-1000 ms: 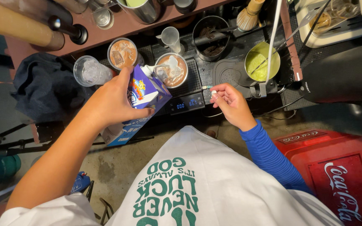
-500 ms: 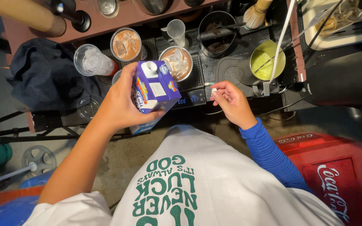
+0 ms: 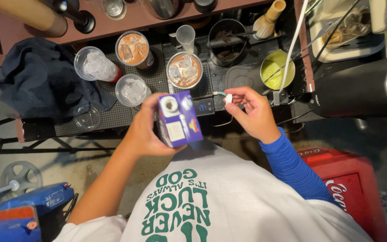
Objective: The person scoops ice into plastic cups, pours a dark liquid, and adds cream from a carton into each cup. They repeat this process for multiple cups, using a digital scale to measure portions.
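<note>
- Head view, looking straight down: the left hand is wrapped around a purple-blue cardboard milk carton, held upright near the middle of the frame. Its round white spout has no cap on it.
- The right hand sits at 3 o'clock from the carton, fingertips pinched shut on a small white screw cap. So I'd say the opening step is done and no milk is pouring yet.
- At 12 o'clock from the carton there's a clear plastic cup of iced brown drink sitting on a black scale, already filled with ice and liquid.
- A second iced brown cup is at 11 o'clock, further back.
- Two clear cups holding only ice sit at 10 o'clock; those look like they've got nothing poured in so far.
- At 2 o'clock, a bowl of green matcha, with a bamboo whisk behind it.
- A dark cloth lies way out at 9 o'clock.
</note>
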